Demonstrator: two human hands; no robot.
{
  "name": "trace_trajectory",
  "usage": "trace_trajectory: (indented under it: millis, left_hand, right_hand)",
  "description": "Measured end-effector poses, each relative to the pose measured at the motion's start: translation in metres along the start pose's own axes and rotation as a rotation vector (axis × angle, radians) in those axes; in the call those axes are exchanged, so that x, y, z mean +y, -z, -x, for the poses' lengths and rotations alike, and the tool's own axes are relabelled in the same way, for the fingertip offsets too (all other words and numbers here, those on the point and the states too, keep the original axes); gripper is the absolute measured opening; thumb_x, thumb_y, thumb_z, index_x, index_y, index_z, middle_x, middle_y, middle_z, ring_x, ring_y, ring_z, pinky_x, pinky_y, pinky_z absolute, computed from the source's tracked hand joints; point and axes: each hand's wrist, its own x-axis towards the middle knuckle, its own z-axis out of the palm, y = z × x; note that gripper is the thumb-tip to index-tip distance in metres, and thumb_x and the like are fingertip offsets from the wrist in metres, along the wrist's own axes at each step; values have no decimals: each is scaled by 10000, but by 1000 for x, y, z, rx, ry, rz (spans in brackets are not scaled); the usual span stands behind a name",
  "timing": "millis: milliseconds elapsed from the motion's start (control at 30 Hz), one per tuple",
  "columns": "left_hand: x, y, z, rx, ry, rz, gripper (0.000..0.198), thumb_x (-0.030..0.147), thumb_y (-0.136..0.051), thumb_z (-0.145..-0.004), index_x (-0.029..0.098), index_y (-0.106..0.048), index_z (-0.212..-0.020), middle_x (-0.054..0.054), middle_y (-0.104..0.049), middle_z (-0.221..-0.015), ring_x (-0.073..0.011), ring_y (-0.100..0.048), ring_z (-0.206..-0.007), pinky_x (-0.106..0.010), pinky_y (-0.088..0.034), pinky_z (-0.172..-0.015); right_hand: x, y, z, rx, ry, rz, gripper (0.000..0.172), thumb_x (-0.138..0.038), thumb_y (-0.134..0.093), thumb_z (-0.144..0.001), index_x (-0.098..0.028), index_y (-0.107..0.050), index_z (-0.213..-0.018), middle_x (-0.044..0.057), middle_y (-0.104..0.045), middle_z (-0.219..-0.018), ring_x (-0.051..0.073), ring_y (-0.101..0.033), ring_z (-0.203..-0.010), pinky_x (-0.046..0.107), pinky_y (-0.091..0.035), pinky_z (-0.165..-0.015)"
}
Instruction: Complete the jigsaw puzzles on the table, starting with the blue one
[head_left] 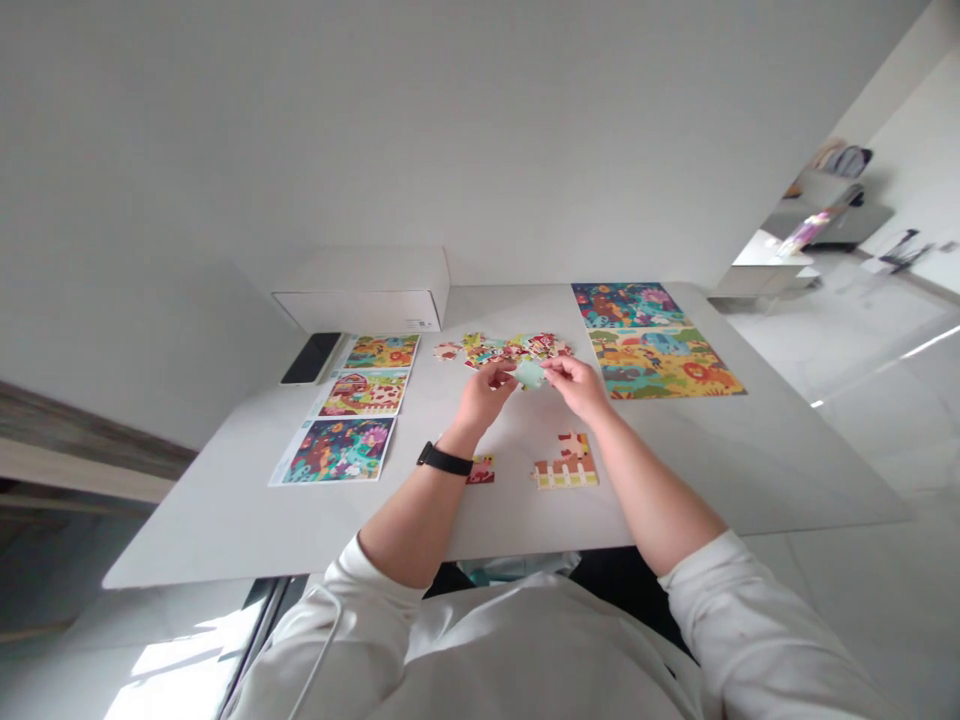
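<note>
My left hand (484, 395) and my right hand (576, 388) meet above the white table (525, 510), both pinching a pale green jigsaw piece (529, 374). Just beyond my fingers lies a loose heap of colourful jigsaw pieces (510, 349). Nearer me, a joined section with a picket fence (566, 465) sits below my right hand. A small separate pink-and-yellow piece (481, 470) lies by my left wrist, which wears a black watch (445, 459).
Several printed picture cards (364, 393) lie in a column at the table's left, with a black phone (311, 358) and a white box (360, 290) beyond them. Two larger colourful animal pictures (664, 365) lie at the right. The table's edges drop to a pale floor.
</note>
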Motion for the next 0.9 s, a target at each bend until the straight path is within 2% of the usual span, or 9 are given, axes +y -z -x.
trace_trajectory:
  millis: [200, 367, 533, 633, 700, 767, 833, 900]
  left_hand:
    - [-4, 4, 5, -77, 113, 243, 425, 248, -815, -726, 165, -691, -1124, 3, -693, -801, -118, -590, -683, -253, -451, -670]
    - [-6, -2, 6, 41, 126, 306, 435, 261, -821, -741, 174, -666, -1137, 1, -689, -820, -117, -594, -693, -248, -455, -655]
    - [-13, -5, 5, 30, 105, 264, 407, 254, -793, -812, 176, -640, -1182, -9, -712, -832, -114, -600, -676, -242, -458, -641]
    - [-16, -4, 7, 58, -27, 37, 449, 220, -796, -830, 208, -633, -1249, -50, -764, -1009, -133, -644, -754, -253, -498, -669]
    - [-15, -2, 9, 78, -194, -152, 531, 175, -806, -824, 240, -623, -1317, -93, -746, -1261, -175, -687, -920, -278, -546, -714]
    - [-13, 1, 12, 46, -353, -293, 582, 137, -799, -833, 262, -611, -1369, -117, -658, -1472, -232, -681, -1131, -319, -595, -777]
    - [-10, 3, 15, -13, -463, -383, 558, 114, -780, -855, 261, -618, -1368, -123, -616, -1540, -275, -634, -1294, -368, -625, -858]
    - [-7, 5, 16, -45, -518, -441, 497, 106, -763, -877, 250, -635, -1335, -124, -647, -1500, -290, -602, -1367, -408, -630, -938]
  right_hand:
    - [-3, -7, 2, -24, -21, -29, 380, -564, -709, -841, -248, -746, -1049, 31, -776, -901, 205, -706, -805, 348, -571, -815]
    - [-2, -8, 4, -38, -63, -152, 501, -604, -754, -827, -247, -708, -1174, 43, -788, -945, 229, -742, -843, 362, -591, -795]
    - [6, -12, 2, -71, -109, -204, 500, -581, -845, -734, -233, -689, -1058, 17, -764, -856, 210, -718, -784, 342, -561, -759]
    - [10, -10, 0, -58, -111, -211, 491, -557, -855, -723, -223, -698, -1048, 2, -751, -807, 192, -692, -749, 324, -539, -736]
    - [11, -8, -1, -57, -120, -209, 477, -537, -847, -732, -216, -709, -1058, 5, -759, -810, 182, -678, -734, 309, -524, -711]
    - [12, -5, -2, -65, -135, -203, 451, -503, -832, -745, -210, -720, -1068, 11, -774, -824, 171, -662, -721, 292, -506, -691]
    - [11, -3, -1, -86, -148, -192, 417, -463, -810, -761, -206, -730, -1078, 12, -784, -830, 161, -648, -706, 276, -486, -674]
    - [11, -4, 0, -112, -149, -170, 381, -433, -785, -780, -205, -740, -1082, 7, -783, -819, 156, -638, -694, 264, -470, -661]
